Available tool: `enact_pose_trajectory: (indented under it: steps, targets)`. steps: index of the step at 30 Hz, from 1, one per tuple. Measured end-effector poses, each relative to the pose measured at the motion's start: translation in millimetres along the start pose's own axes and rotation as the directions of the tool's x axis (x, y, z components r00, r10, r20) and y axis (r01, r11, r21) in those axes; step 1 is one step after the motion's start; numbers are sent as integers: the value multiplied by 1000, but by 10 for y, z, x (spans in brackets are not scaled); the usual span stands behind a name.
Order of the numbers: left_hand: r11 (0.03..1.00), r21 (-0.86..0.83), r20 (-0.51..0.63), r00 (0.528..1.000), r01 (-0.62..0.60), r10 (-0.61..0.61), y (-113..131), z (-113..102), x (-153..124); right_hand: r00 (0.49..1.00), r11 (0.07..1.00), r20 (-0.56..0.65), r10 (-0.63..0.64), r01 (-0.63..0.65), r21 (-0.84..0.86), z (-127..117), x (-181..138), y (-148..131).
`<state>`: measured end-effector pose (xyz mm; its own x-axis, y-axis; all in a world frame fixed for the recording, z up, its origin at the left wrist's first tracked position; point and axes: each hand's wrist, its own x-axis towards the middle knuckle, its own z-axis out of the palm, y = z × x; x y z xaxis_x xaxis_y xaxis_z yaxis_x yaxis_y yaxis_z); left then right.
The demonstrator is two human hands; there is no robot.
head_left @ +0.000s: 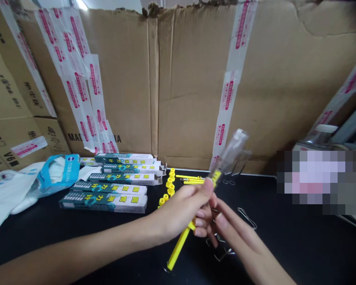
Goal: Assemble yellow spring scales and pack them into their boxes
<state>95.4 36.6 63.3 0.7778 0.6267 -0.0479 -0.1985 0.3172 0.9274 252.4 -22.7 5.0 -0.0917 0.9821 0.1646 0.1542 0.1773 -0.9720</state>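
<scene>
My left hand is closed around a tubular spring scale, held at a slant. Its clear tube points up and away, and its yellow rod sticks out below the fist towards me, with a small wire hook at the end. Close against the left hand is my right hand, fingers stretched and apart; some fingertips are hidden behind the left, and whether they touch the scale is unclear. Bent wire hooks lie on the black table near the right hand. Beyond the hands are yellow rods and several small yellow caps.
Several printed boxes lie in a row at the left. A blue-and-white packet sits farther left. Cardboard walls with tape close off the back and left. A clear bottle stands at the right, beside a pixelated area.
</scene>
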Motion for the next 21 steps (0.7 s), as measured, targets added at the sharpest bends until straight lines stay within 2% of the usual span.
enact_pose_trajectory:
  steps: [3,9,13,18,21]
  targets:
    - [992,-115,-91,995,-59,49,100,-24,18,991,996,126,-42,51,-69,111,-36,8]
    - [948,-202,-157,964,-245,216,208,-87,54,952,955,304,-40,126,-268,316,-73,-63]
    - [935,-212,-183,951,-285,248,190,-45,54,947,913,305,-103,212,-348,356,-57,-50]
    - [941,-180,-179,950,-286,255,149,19,30,950,910,265,-167,251,-330,342,-62,-57]
    - [944,-101,-179,939,-314,293,139,24,9,938,899,265,-223,303,-315,331,-69,-71]
